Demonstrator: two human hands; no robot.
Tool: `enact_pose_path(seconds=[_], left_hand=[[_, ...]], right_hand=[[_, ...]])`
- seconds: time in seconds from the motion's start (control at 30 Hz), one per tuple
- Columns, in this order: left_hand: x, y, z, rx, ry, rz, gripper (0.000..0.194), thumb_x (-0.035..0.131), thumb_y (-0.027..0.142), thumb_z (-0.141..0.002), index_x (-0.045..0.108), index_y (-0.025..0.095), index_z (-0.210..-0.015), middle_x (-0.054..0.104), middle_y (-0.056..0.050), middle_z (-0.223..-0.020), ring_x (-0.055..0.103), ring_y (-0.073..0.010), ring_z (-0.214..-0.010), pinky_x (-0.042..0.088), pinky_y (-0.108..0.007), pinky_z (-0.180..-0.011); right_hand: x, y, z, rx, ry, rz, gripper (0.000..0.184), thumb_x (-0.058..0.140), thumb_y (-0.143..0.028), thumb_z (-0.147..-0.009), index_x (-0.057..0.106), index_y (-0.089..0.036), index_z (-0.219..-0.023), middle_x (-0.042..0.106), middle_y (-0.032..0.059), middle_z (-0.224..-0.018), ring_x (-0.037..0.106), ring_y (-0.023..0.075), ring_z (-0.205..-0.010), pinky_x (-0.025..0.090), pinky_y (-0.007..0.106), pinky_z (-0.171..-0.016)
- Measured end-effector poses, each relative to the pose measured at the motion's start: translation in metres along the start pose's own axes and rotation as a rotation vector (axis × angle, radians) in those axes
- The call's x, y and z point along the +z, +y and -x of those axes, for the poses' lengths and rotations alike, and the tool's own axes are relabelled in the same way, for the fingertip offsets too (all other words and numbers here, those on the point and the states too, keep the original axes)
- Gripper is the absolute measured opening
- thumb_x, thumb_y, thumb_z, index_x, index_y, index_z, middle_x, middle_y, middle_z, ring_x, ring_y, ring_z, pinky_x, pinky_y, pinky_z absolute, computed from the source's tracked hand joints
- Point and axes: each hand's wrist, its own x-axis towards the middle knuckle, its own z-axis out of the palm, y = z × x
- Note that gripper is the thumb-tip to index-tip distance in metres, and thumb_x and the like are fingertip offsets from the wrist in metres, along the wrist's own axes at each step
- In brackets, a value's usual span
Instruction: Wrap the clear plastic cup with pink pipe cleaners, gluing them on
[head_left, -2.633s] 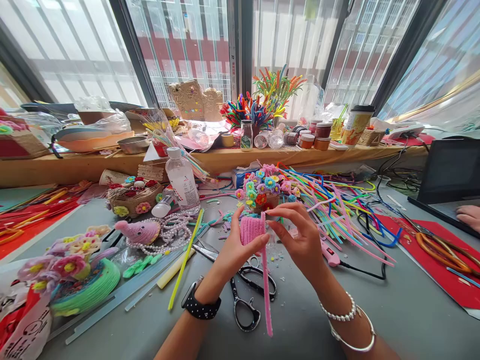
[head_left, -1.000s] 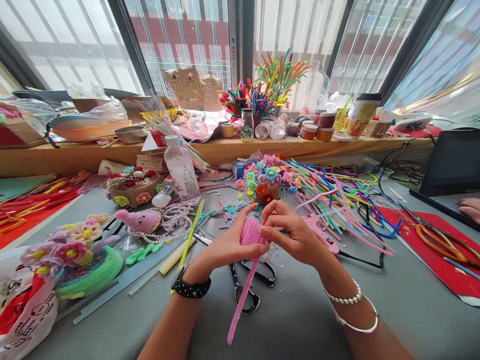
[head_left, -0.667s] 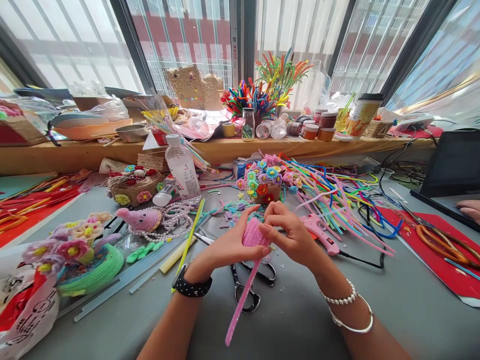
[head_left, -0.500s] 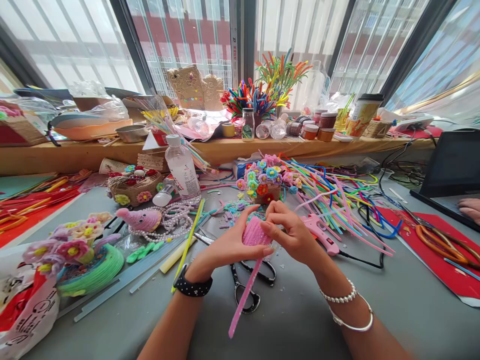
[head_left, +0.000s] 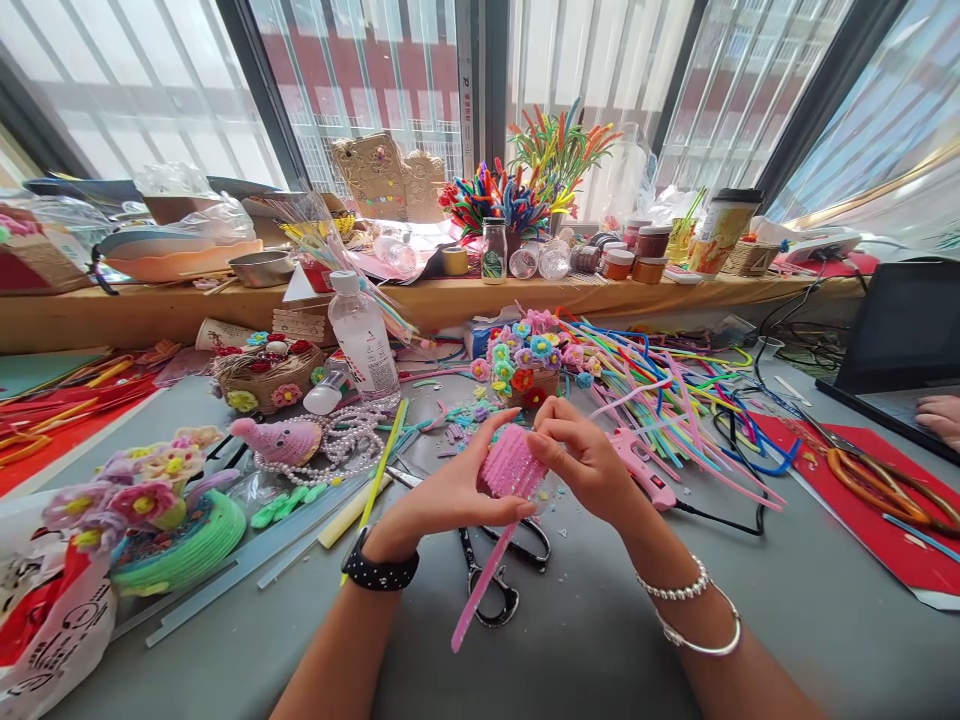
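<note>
Between my hands is a pink coil of fuzzy pipe cleaner (head_left: 513,465), its surface flecked with small glittery bits. A loose pink pipe cleaner end (head_left: 480,594) hangs from it toward me. My left hand (head_left: 450,490) cups the coil, thumb below and fingers behind. The bent fingers of my right hand (head_left: 577,452) press on its right side; the fingertips partly hide what they pinch. Beneath lie black-handled scissors (head_left: 495,600) on the grey table (head_left: 600,640). A pink glue gun (head_left: 646,470) rests just right of my right hand.
Pipe cleaners (head_left: 675,400) spread at the right, near orange-handled scissors (head_left: 877,480) on red paper. A flower basket (head_left: 529,370) stands ahead. At left are a plastic bottle (head_left: 364,340), bead strings (head_left: 352,440), a pink figure (head_left: 277,440) and glue sticks (head_left: 225,590). Another person's hand (head_left: 941,415) rests by a laptop.
The pink coil has tilted, showing more of its ridged side. Its loose end has swung slightly up and left. My right fingers have shifted a little on it.
</note>
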Motion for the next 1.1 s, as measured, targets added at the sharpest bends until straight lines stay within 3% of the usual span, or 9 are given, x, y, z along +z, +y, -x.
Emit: enact_pose_path(seconds=[0.17,0.4,0.7,0.9,1.1], left_hand=[[-0.0008,-0.0033,-0.0011,0.026,-0.01,-0.037,0.096,0.068,0.044,-0.064,0.01,0.026,-0.139,0.052,-0.009,-0.108,0.056,-0.0185,-0.079,0.048,-0.036,-0.072],[-0.0002,-0.0074,-0.0002,0.084,-0.037,0.056,0.098,0.072,0.039,-0.063,0.012,0.025,-0.139,0.054,-0.002,-0.088,0.053,-0.0253,-0.101,0.044,-0.041,-0.087],[-0.0005,-0.0077,-0.0007,0.085,-0.057,0.068,0.098,0.072,0.037,-0.064,0.011,0.026,-0.139,0.055,-0.004,-0.094,0.051,-0.0272,-0.107,0.045,-0.043,-0.088],[-0.0005,-0.0067,-0.0002,0.093,-0.053,0.046,0.096,0.072,0.035,-0.062,0.013,0.028,-0.138,0.05,-0.008,-0.112,0.049,-0.0277,-0.109,0.046,-0.041,-0.086],[-0.0009,-0.0025,0.0006,0.098,-0.114,0.101,0.089,0.068,0.037,-0.067,0.015,0.026,-0.138,0.049,-0.008,-0.111,0.052,-0.0238,-0.1,0.046,-0.038,-0.085]], right_hand=[[-0.0003,0.0006,0.0,-0.003,-0.009,-0.031,0.035,0.043,-0.033,-0.089,0.044,-0.019,-0.057,0.039,-0.0001,-0.072,0.041,0.0138,-0.071,0.036,0.029,-0.067],[-0.0025,0.0018,-0.0006,0.003,0.003,-0.056,0.035,0.044,-0.033,-0.089,0.044,-0.019,-0.057,0.038,-0.0004,-0.072,0.041,0.0135,-0.07,0.035,0.029,-0.067],[-0.0016,0.002,-0.0005,0.016,0.002,-0.058,0.035,0.044,-0.031,-0.089,0.043,-0.019,-0.056,0.039,-0.0005,-0.073,0.041,0.013,-0.071,0.035,0.029,-0.068],[-0.0002,0.0015,-0.0007,0.026,0.004,-0.068,0.037,0.043,-0.034,-0.09,0.043,-0.018,-0.056,0.039,-0.0007,-0.072,0.04,0.0131,-0.07,0.035,0.029,-0.068],[-0.0019,0.0035,0.0001,0.027,0.002,-0.062,0.039,0.042,-0.036,-0.09,0.046,-0.018,-0.056,0.04,-0.0002,-0.072,0.042,0.0135,-0.071,0.036,0.029,-0.068]])
